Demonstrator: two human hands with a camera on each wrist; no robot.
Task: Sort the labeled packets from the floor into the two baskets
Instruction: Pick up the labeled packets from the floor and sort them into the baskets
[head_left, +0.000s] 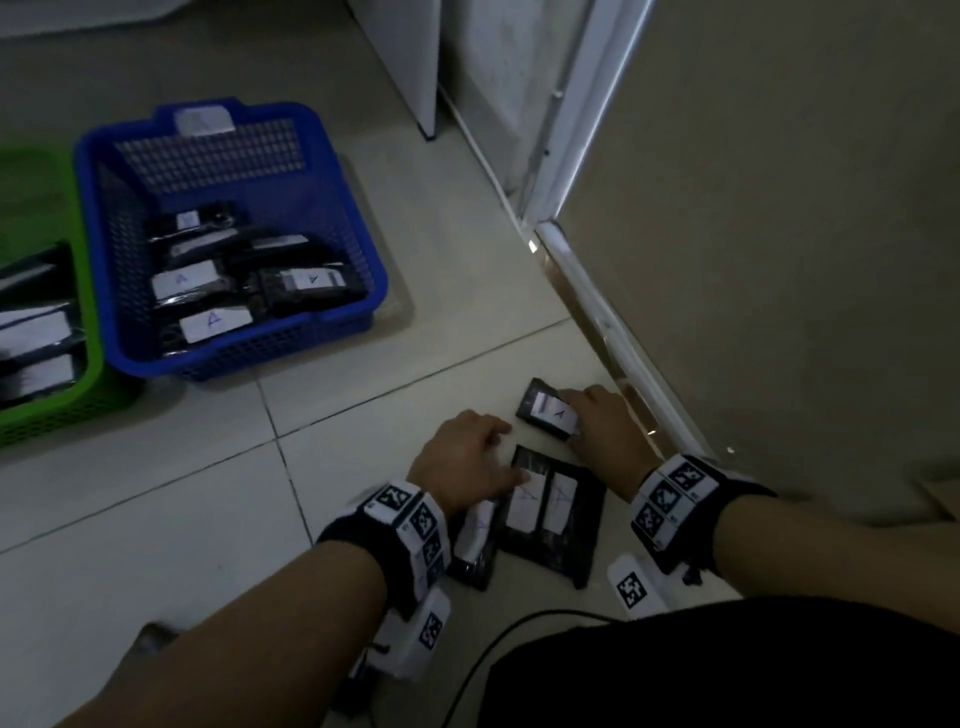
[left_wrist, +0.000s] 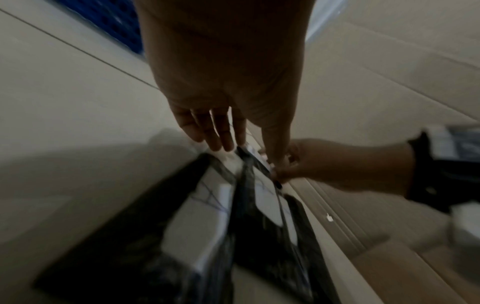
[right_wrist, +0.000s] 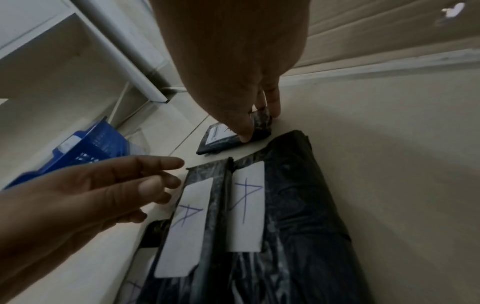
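Observation:
A small black packet (head_left: 545, 410) labeled A lies on the floor tiles near the wall; my right hand (head_left: 571, 422) pinches its near end, thumb on top (right_wrist: 244, 134). Two larger black packets (head_left: 550, 512), each with a white label marked A, lie side by side just below it; they also show close up in the right wrist view (right_wrist: 246, 205). A third packet (head_left: 475, 540) sits partly under my left wrist. My left hand (head_left: 498, 447) hovers over their upper left corner with loose fingers (right_wrist: 158, 164), holding nothing. The blue basket (head_left: 343, 223) and green basket (head_left: 78, 395) hold several packets.
A wall with a skirting strip (head_left: 613, 353) runs close along the right of the packets. A door frame (head_left: 566, 130) and a white cabinet (head_left: 410, 62) stand at the back. A black cable (head_left: 488, 654) lies on the floor by my knee.

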